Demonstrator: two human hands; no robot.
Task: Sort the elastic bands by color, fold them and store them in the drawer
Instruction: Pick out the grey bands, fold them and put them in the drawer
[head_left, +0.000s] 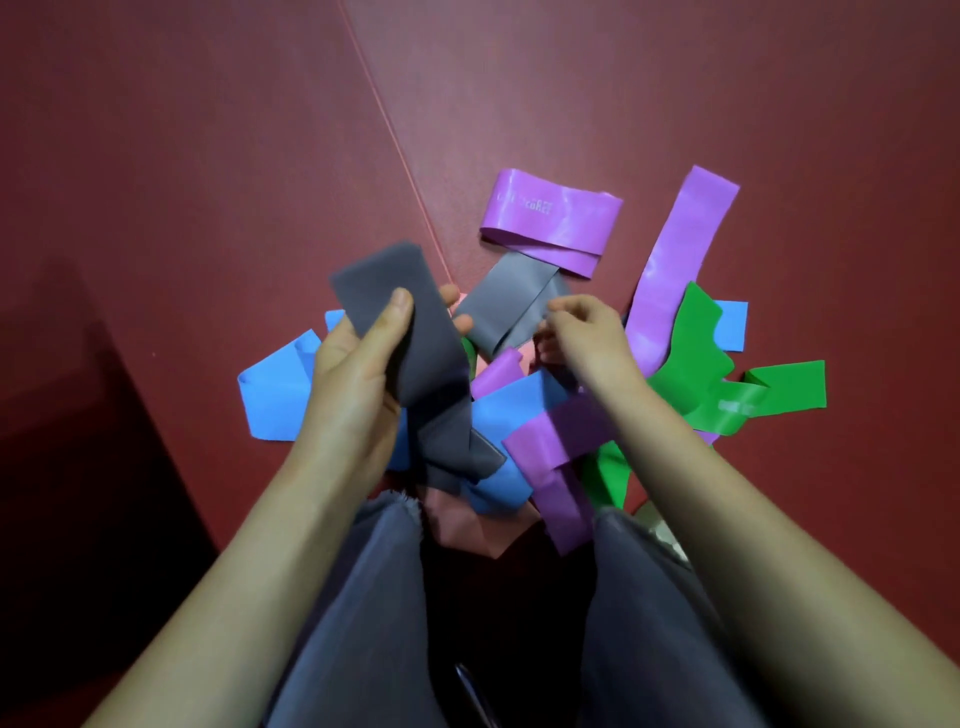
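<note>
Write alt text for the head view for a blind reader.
The left hand grips a dark grey band while the right hand pinches a lighter grey band, above a pile of purple bands, blue bands, green bands and a pink band on a dark red surface.

We see a dark red matte floor (208, 156) across the frame. At centre left is a charcoal grey flat elastic band (415, 353), at centre a paler grey flat elastic band (506, 306). A glossy purple elastic band (550, 218) with whitish lettering lies upper right, a green elastic band (696, 364) right, a blue elastic band (275, 395) left, and a pink elastic band (467, 519) bottom centre.
</note>
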